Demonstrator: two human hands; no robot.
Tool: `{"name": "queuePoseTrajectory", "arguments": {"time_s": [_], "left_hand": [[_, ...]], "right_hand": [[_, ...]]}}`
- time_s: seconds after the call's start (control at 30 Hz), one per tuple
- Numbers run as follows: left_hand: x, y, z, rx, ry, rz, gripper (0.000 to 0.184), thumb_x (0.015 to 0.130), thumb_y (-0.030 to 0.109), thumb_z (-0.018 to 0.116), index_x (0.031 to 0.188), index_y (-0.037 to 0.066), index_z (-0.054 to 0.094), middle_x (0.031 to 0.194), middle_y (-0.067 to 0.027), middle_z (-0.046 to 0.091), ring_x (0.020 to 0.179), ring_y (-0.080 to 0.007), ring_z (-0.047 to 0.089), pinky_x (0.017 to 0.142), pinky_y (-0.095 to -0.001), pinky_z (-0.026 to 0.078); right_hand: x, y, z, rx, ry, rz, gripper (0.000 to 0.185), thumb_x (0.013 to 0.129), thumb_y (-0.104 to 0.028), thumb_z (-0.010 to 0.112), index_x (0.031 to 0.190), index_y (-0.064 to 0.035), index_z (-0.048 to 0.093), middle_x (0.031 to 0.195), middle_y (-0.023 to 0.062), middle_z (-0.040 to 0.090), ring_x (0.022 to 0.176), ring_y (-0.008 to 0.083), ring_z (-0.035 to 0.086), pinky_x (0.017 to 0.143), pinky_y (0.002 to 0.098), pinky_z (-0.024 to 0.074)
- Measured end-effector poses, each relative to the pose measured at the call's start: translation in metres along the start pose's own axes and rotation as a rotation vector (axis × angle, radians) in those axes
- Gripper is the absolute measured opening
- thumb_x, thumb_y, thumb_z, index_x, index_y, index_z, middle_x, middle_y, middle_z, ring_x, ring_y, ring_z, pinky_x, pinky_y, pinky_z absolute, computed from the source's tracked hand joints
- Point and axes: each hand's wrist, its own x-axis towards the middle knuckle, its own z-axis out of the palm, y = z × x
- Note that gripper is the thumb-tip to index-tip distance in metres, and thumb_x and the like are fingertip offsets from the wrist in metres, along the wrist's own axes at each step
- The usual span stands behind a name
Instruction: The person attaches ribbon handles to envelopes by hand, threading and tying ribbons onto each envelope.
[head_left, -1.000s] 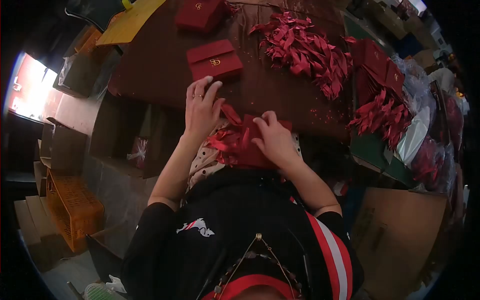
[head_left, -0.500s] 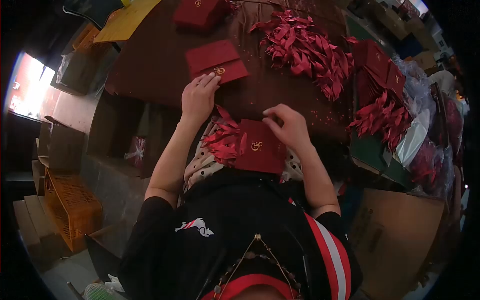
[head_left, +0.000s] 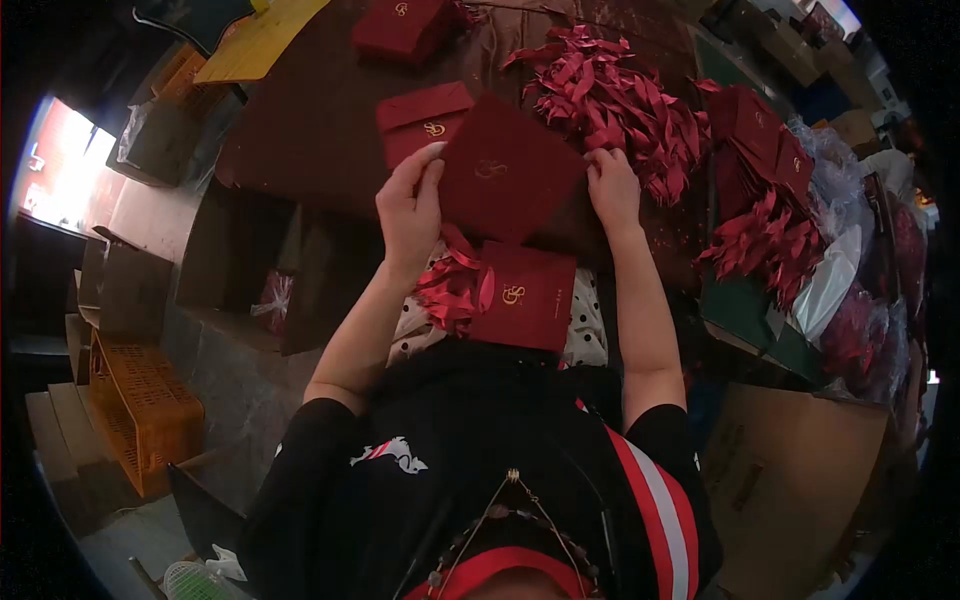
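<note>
A dark red square pouch (head_left: 510, 165) with a faint gold emblem is held up over the table's near edge, tilted like a diamond. My left hand (head_left: 412, 208) pinches its left side between thumb and fingers. My right hand (head_left: 613, 190) is closed at its right corner. Partly covered behind it, a flapped red pouch (head_left: 410, 105) with a gold emblem lies on the table. On my lap rests another red pouch (head_left: 535, 310), emblem up, beside a bunch of red ribbons (head_left: 445, 295).
A stack of red pouches (head_left: 400, 30) sits at the table's far side. A heap of red ribbons (head_left: 620, 105) lies right of it. More stacked pouches (head_left: 750, 130) with ribbons and plastic wrap stand at the right. Cardboard boxes (head_left: 800, 470) and an orange crate (head_left: 145, 415) flank me.
A red pouch is now lifted between both hands. My left hand has left the flapped pouch on the table; my right hand has moved up and forward from over my lap.
</note>
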Motion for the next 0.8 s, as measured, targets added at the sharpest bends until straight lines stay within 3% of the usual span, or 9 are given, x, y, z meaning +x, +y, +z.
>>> {"name": "queuePoseTrajectory", "arguments": {"time_s": [0.13,0.17,0.27,0.3,0.4,0.53,0.6,0.7,0.8], "left_hand": [[-0.021,-0.018,0.016,0.072,-0.153,-0.249,0.027,0.101,0.004,0.059,0.126,0.003,0.067,0.104,-0.0154,0.074,0.096,-0.0164,0.070,0.088,-0.0299,0.053],[-0.026,-0.028,0.020,0.125,-0.152,-0.118,0.027,0.100,0.009,0.061,0.126,0.005,0.067,0.104,-0.0186,0.073,0.098,-0.0248,0.073,0.087,-0.0354,0.055],[-0.034,-0.026,0.020,0.455,-0.197,0.062,0.027,0.098,0.012,0.062,0.124,0.005,0.067,0.103,-0.0193,0.073,0.095,-0.0316,0.073,0.082,-0.0408,0.056],[-0.036,-0.028,0.020,0.504,-0.212,0.067,0.032,0.093,0.024,0.071,0.120,0.007,0.069,0.107,-0.0161,0.071,0.097,-0.0340,0.069,0.083,-0.0443,0.054],[-0.034,-0.020,0.021,0.784,-0.237,0.232,0.042,0.088,0.037,0.078,0.118,0.008,0.073,0.118,-0.0133,0.066,0.108,-0.0347,0.060,0.092,-0.0447,0.052],[-0.030,-0.016,0.036,0.853,-0.323,0.113,0.059,0.082,0.045,0.082,0.122,0.003,0.070,0.118,-0.0141,0.062,0.112,-0.0357,0.056,0.096,-0.0453,0.049],[-0.029,-0.020,0.043,0.813,-0.332,0.060,0.061,0.082,0.046,0.081,0.123,0.002,0.069,0.118,-0.0143,0.062,0.113,-0.0357,0.056,0.096,-0.0451,0.048],[-0.027,-0.025,0.045,0.796,-0.327,0.030,0.058,0.082,0.039,0.083,0.125,0.002,0.067,0.112,-0.0145,0.062,0.108,-0.0328,0.059,0.091,-0.0429,0.050],[-0.026,-0.030,0.042,0.615,-0.335,-0.002,0.051,0.081,0.031,0.084,0.120,0.002,0.067,0.105,-0.0135,0.063,0.095,-0.0296,0.064,0.085,-0.0405,0.053]], "right_hand": [[-0.012,0.000,-0.003,-0.024,0.039,-0.044,0.014,0.096,-0.021,0.066,0.106,-0.0109,0.068,0.104,0.0115,0.059,0.090,0.0364,0.066,0.076,0.0477,0.0539],[-0.020,0.000,-0.004,0.104,0.102,-0.069,0.013,0.095,-0.021,0.067,0.102,-0.0100,0.068,0.103,0.0110,0.059,0.090,0.0355,0.065,0.075,0.0469,0.0534],[-0.037,0.004,-0.007,0.370,0.197,-0.119,0.008,0.092,-0.014,0.070,0.094,-0.0078,0.066,0.107,0.0078,0.061,0.088,0.0274,0.064,0.072,0.0386,0.0514],[-0.045,-0.007,-0.016,0.500,0.234,-0.041,0.006,0.091,-0.011,0.070,0.094,-0.0077,0.066,0.107,0.0064,0.062,0.087,0.0223,0.062,0.071,0.0344,0.0502],[-0.059,-0.025,-0.017,0.775,0.308,-0.029,0.006,0.091,-0.005,0.070,0.096,-0.0054,0.066,0.097,0.0034,0.067,0.074,0.0075,0.056,0.061,0.0237,0.0440],[-0.072,-0.060,-0.019,0.845,0.137,-0.039,0.009,0.094,-0.006,0.069,0.101,-0.0041,0.065,0.076,-0.0001,0.066,0.062,0.0026,0.055,0.057,0.0211,0.0431],[-0.072,-0.074,-0.017,0.849,0.089,-0.031,0.011,0.095,-0.008,0.069,0.104,-0.0033,0.066,0.079,0.0024,0.068,0.067,0.0054,0.060,0.061,0.0229,0.0464],[-0.068,-0.084,-0.006,0.730,0.060,-0.047,0.016,0.095,-0.011,0.069,0.109,-0.0015,0.069,0.095,0.0128,0.074,0.090,0.0268,0.073,0.078,0.0349,0.0550],[-0.069,-0.079,0.002,0.718,0.020,-0.018,0.016,0.095,-0.012,0.070,0.107,-0.0024,0.070,0.103,0.0146,0.075,0.097,0.0314,0.073,0.081,0.0377,0.0559]]}}
